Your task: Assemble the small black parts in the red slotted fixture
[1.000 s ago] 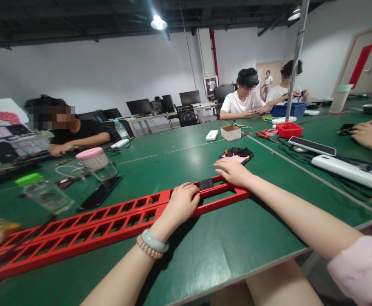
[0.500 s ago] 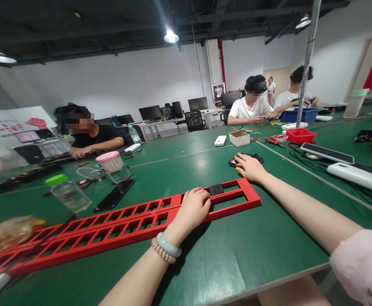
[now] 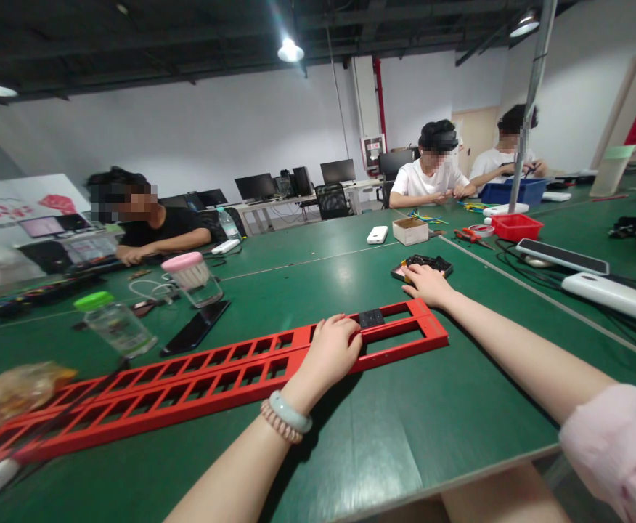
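Note:
A long red slotted frame (image 3: 274, 356) lies across the green table. My left hand (image 3: 335, 345) rests on it toward its right end, fingers curled over and gripping its rails; the fingertips are partly hidden. Just beyond those fingers a black block (image 3: 371, 318) sits in the frame's far row. My right hand (image 3: 427, 285) reaches past the frame's right end to a small dark tray (image 3: 444, 272) of black parts. Its fingers are extended over the tray's near left side, close to something yellow-orange too small to name.
Beyond the frame lie a dark phone (image 3: 197, 328), a green-lidded jar (image 3: 119, 327) and a pink-lidded jar (image 3: 195, 280). A small box (image 3: 410, 231), pliers (image 3: 471, 236), a red bin (image 3: 514, 226) and a metal pole (image 3: 526, 109) stand farther right. Several people sit around the table.
My right hand has drawn back slightly from the tray, so more of the black parts show. My left hand stays on the red frame. The camera view has shifted a little.

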`<move>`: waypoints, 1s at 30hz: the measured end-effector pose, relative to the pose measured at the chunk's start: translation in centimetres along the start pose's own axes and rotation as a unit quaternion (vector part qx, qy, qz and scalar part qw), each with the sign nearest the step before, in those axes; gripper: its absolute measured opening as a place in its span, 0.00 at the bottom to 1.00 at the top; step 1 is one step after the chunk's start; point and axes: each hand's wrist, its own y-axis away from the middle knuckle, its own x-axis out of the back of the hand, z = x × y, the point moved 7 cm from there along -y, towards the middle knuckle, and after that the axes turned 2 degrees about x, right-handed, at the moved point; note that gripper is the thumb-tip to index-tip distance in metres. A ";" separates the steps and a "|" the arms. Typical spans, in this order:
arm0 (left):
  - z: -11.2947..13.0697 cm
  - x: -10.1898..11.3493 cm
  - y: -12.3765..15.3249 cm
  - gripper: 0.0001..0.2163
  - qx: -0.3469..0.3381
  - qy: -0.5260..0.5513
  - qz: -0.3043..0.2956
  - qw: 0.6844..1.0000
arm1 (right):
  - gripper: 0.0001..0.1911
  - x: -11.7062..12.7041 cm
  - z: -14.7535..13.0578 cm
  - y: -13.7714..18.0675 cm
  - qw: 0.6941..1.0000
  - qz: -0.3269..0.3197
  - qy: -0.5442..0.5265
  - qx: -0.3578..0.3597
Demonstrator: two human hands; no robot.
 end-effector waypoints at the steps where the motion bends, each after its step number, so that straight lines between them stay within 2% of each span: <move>1: 0.0 0.0 0.0 0.10 0.000 0.000 0.000 1.000 | 0.26 0.0 0.0 0.0 1.000 0.000 0.001 -0.002; 11: -0.3 -0.3 -0.2 0.10 0.004 -0.004 -0.004 1.000 | 0.21 0.2 0.3 0.2 1.000 0.011 0.008 -0.013; 15: -0.4 -0.3 -0.3 0.10 0.001 0.000 -0.002 1.000 | 0.21 0.1 0.3 0.2 1.000 -0.003 0.003 -0.021; 25: -0.1 -0.2 -0.4 0.11 -0.012 -0.005 -0.002 1.000 | 0.24 -0.2 1.1 0.4 0.997 -0.016 0.016 -0.077; 30: -0.1 -0.1 -0.4 0.10 -0.010 -0.010 -0.004 1.000 | 0.23 -0.9 1.7 0.4 0.997 -0.020 -0.004 -0.077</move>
